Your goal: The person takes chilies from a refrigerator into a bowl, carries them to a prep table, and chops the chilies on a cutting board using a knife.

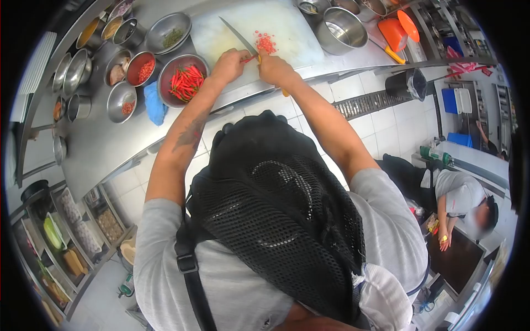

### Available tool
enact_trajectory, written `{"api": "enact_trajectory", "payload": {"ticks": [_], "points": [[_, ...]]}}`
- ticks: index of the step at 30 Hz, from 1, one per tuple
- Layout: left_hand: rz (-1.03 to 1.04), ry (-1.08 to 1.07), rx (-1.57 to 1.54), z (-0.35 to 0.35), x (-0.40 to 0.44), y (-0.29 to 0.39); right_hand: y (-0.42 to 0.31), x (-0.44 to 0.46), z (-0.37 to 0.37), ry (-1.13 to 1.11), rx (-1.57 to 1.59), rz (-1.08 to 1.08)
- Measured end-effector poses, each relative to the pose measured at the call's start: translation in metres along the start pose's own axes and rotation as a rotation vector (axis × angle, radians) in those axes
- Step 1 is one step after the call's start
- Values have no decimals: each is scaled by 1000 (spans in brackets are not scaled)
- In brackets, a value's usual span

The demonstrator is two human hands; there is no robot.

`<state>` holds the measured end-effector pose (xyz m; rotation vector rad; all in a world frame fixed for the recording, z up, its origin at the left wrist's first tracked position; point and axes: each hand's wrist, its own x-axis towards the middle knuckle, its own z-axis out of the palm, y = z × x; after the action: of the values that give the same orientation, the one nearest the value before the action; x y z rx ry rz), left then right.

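Left hand (pixel 231 65) pinches a slender, glossy red chili (pixel 249 58) on the smooth white board (pixel 292 28); right hand's (pixel 276 70) fingers grip the long-bladed metal knife (pixel 237 34).

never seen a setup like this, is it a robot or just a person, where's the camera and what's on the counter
There is no robot: it is a person working with two bare hands. The one picture comes from a camera worn on the head, looking forward and down, with a strongly curved view.

The left hand holds a red chilli; the right hand grips a knife with a yellow handle. Both are at a pale cutting board, where chopped red pieces lie.

The board sits on a steel counter. Beside it are a bowl of whole red chillies, smaller metal bowls of other ingredients and a blue cloth. Another person is off to the right.
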<state>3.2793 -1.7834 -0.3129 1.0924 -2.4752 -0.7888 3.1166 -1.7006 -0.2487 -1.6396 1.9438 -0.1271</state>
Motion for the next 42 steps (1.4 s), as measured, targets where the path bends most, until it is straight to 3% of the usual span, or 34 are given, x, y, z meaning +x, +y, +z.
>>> {"api": "enact_trajectory", "payload": {"ticks": [8,11,13,19,22,25,31,34,37,42], "points": [[6,-23,33,-2,-1,-3,-7,2,3,63,51,-45],[-5,-50,14,0,-3,-10,-6,6,0,-77,58,45],[-16,-44,1,-1,6,-10,3,15,21,103,-99,-109],[55,-8,-12,-6,-1,-7,-15,-6,-14,-76,61,27],[6,-5,-25,-1,-7,-3,-5,7,18,6,63,-36],[44,-4,4,-4,-3,-11,-11,5,-3,-85,98,23],[98,40,-77,-3,-1,-15,-5,12,13,-35,131,-12],[95,-11,-18,-7,0,-21,-31,-14,-27,-129,103,44],[122,28,-25,-4,6,-19,-23,-3,4,-38,52,-10],[123,10,-78,-6,5,-23,-30,-11,-16,-113,131,18]]}}
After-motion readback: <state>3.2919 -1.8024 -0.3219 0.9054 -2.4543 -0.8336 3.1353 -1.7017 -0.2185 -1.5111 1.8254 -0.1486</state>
